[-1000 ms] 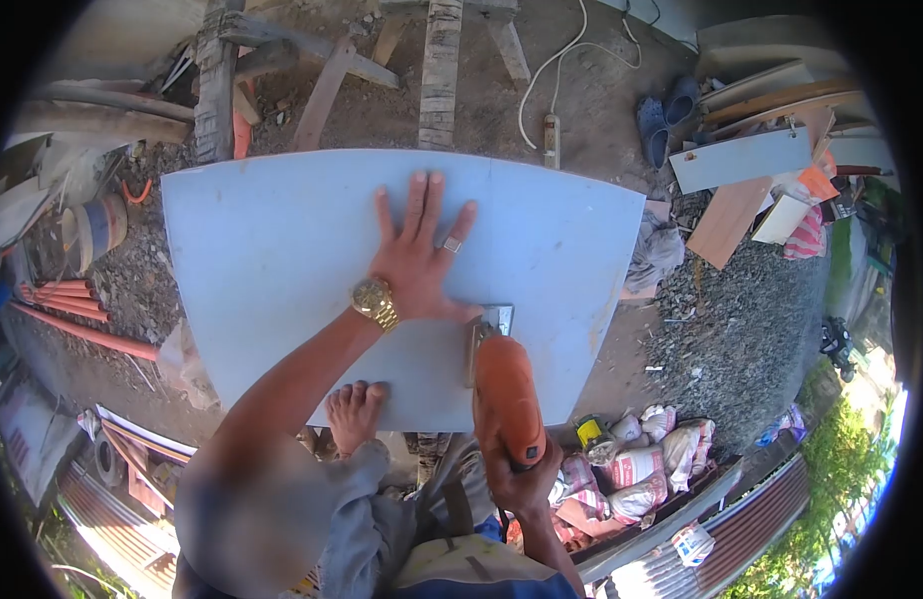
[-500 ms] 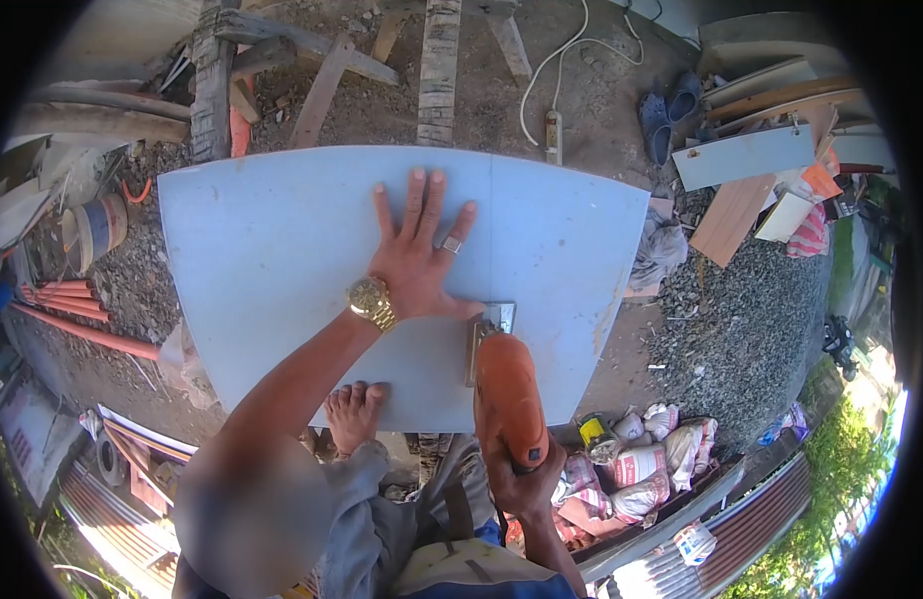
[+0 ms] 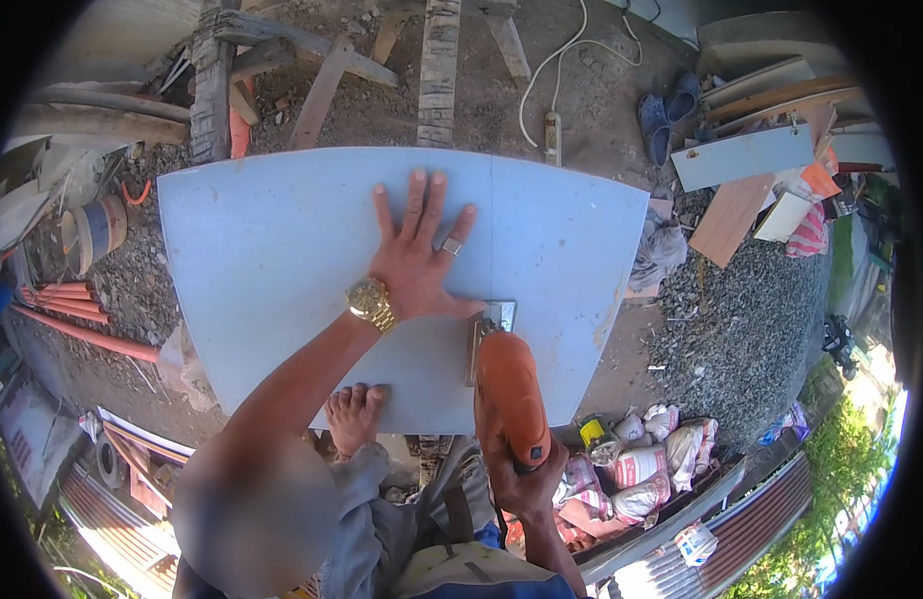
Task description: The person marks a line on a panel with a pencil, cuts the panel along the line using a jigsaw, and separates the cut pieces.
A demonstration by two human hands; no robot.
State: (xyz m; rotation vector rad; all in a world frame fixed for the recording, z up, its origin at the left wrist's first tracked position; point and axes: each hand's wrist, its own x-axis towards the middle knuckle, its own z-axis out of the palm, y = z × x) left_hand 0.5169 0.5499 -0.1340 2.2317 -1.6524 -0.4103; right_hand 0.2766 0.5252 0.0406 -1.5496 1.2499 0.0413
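Note:
A pale blue-grey board lies flat across wooden supports, with a thin straight line running down it. My left hand, wearing a ring and a gold watch, presses flat on the board with its fingers spread. Its thumb reaches the front of the metal base of an orange jigsaw. My right hand is wrapped round the jigsaw's rear handle, below the board's near edge. The jigsaw's base rests on the board beside the line; its blade is hidden. A bare foot stands on the near edge of the board.
Wooden beams stretch out beyond the board. A white cord with a power strip lies on the ground past the far edge. Clogs, offcuts and gravel are on the right, filled sacks near right, orange pipes left.

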